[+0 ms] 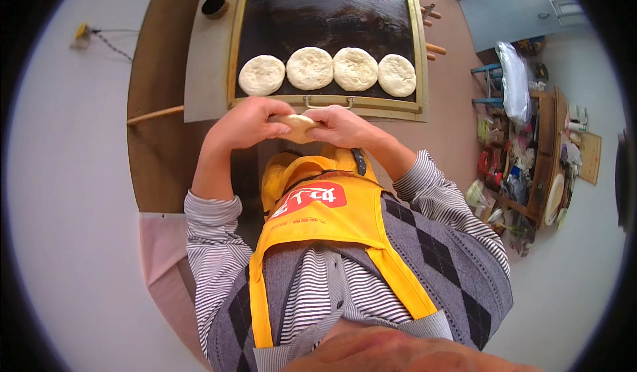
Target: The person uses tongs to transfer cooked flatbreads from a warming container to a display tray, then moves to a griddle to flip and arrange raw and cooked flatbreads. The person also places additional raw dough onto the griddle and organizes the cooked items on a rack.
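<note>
Between my two hands, in front of my yellow apron, is a pale round of flat dough [300, 128]. My left hand [255, 121] pinches its left edge, thumb on the near side. The right edge is gripped by my right hand [340, 125], whose fingers curl over it. Just beyond my hands lies a dark, oily griddle [325, 14] with a brass-coloured rim. Along its near side sit several dough rounds in a row: one at the far left [261, 75], two in the middle [310, 68] [355, 69], and a smaller-looking one at the right [397, 75].
A metal handle [330, 102] projects from the griddle's near rim. At the griddle's upper left stands a small dark bowl [215, 6]. Wooden handles [434, 50] stick out on its right. Farther right are a blue stool [490, 80] with plastic wrapping and a cluttered wooden shelf [545, 153].
</note>
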Available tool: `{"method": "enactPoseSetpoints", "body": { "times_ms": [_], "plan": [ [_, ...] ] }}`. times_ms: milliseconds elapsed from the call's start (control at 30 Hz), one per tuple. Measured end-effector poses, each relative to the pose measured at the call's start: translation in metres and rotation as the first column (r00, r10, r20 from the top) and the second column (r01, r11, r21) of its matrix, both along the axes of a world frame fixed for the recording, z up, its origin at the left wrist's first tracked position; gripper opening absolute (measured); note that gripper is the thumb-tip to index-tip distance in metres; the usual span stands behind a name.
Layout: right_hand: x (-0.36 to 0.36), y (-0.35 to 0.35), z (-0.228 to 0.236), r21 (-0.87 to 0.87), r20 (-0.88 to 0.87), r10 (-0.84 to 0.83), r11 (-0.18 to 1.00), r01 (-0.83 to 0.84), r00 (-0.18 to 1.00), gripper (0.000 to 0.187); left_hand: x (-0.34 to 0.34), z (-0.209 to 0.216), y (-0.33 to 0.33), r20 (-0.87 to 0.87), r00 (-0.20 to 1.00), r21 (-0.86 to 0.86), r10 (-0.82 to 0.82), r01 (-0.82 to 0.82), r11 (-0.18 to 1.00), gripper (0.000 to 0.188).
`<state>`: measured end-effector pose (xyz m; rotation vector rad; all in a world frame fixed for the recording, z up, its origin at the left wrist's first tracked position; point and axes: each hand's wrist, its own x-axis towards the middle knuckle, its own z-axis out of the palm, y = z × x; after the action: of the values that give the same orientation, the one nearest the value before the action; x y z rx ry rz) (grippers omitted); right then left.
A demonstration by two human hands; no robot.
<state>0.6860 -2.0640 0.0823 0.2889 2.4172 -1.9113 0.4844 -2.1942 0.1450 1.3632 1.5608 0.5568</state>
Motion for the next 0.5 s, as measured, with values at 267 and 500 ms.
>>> {"method": "enactPoseSetpoints", "body": {
  "times_ms": [267, 500],
  "plan": [
    [-0.011, 0.131, -0.022, 0.088, 0.036, -0.340, 0.938, 0.336, 0.940, 0.020, -0.043, -0.044, 0.198, -0.118, 0.954, 0.189, -0.275, 0.293, 0.937, 0.031],
    [-0.097, 0.282, -0.015, 0.345, -0.041, -0.366, 0.868, 0.357, 0.930, 0.023, -0.121, -0.080, 0.358, -0.156, 0.973, 0.462, -0.167, 0.222, 0.859, 0.028]
  ]
}}
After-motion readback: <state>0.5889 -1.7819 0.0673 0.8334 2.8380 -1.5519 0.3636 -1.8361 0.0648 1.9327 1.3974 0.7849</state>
